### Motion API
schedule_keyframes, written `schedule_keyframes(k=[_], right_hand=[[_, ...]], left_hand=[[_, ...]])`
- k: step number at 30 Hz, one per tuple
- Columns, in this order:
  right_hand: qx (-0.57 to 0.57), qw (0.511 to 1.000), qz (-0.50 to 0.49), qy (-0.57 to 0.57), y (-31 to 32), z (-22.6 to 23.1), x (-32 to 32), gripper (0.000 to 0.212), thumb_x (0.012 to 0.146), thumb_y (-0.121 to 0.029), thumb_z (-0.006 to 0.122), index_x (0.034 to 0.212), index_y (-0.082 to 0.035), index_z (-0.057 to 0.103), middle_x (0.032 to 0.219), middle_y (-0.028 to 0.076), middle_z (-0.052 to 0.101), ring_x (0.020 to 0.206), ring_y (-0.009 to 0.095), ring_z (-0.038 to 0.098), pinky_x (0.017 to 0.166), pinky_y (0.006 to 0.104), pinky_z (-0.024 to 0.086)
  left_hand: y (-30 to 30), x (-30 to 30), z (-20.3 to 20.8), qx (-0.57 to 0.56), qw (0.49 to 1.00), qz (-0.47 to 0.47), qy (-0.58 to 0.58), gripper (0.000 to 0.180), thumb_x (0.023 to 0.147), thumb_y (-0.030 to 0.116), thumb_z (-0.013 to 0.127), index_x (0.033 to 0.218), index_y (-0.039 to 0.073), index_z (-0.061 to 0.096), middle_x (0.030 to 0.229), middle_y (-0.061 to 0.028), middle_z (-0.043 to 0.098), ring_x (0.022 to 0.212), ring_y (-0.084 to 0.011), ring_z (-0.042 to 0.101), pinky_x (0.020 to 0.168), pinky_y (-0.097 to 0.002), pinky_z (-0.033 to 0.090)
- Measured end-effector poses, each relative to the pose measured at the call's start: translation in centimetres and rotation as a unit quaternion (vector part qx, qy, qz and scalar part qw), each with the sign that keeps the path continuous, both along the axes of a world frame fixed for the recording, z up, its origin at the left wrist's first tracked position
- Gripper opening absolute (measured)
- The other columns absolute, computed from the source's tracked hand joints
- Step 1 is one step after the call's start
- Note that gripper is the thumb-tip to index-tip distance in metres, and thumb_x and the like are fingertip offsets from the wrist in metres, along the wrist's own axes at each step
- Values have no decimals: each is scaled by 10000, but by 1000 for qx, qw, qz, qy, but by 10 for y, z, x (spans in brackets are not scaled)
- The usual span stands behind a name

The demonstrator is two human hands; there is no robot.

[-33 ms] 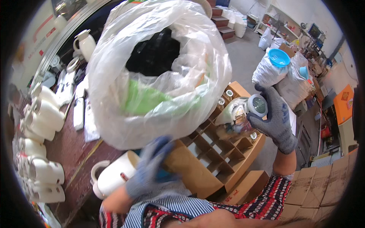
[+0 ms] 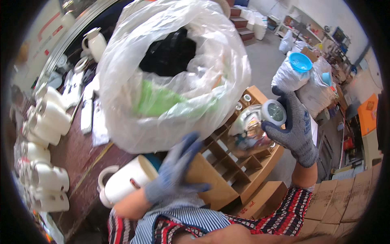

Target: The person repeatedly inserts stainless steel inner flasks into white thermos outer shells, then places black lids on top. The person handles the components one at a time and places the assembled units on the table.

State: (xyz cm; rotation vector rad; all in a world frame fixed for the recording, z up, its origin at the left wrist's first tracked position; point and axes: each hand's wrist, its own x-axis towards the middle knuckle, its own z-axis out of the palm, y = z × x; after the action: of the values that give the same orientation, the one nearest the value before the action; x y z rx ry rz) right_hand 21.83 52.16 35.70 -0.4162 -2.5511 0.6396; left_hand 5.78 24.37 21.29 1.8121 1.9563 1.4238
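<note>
While the left hand (image 2: 175, 173), gloved with fingers spread open, presses under the large clear plastic bag (image 2: 170, 73), the right hand (image 2: 293, 126) holds a closed grip on a small round white-rimmed part (image 2: 273, 112) above the divided cardboard box (image 2: 239, 162). A white jug (image 2: 126, 181) lies at the desk (image 2: 77, 158) edge, just beside the box. More white jugs (image 2: 46, 122) crowd the desk's left edge, leaving a narrow bare strip between.

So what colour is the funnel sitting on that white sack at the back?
Bright blue. The funnel rests on the white sack, seen clearly in the head view.
</note>
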Motion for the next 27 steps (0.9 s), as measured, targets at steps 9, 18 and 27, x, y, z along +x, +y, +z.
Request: schedule_keyframes(k=[9, 18, 27], right_hand=[[-545, 772, 212, 249, -108, -125, -5, 996, 882, -795, 566, 1548, -73, 396, 1364, 139, 616, 1294, 227, 555, 1095, 408, 435], [-52, 988, 47, -135, -195, -320, 48, 994, 902, -782, 522, 1651, -205, 213, 1693, 83, 244, 1548, 319, 251, 1232, 605, 125], [-818, 569, 80, -27, -98, -401, 45, 912, 871, -447, 746, 1602, -107, 319, 1593, 163, 417, 1470, 373, 401, 1182, 524, 382]], left_hand=[[-48, 28, -58, 172, 951, 41, -253, 1329, 689, 170, 965, 1641, 49, 46, 1596, -167, 356, 1461, -274, 406, 1203, -422, 338], [-154, 12, -44, -45, 993, 92, -62, 1268, 632, 376, 971, 1617, 28, 252, 1664, -263, 250, 1572, -421, 186, 1280, -454, 147], [-324, -51, -148, -300, 822, 484, 26, 598, 903, 347, 703, 1453, 156, 568, 1432, -173, 550, 1373, -408, 451, 1144, -544, 368]])
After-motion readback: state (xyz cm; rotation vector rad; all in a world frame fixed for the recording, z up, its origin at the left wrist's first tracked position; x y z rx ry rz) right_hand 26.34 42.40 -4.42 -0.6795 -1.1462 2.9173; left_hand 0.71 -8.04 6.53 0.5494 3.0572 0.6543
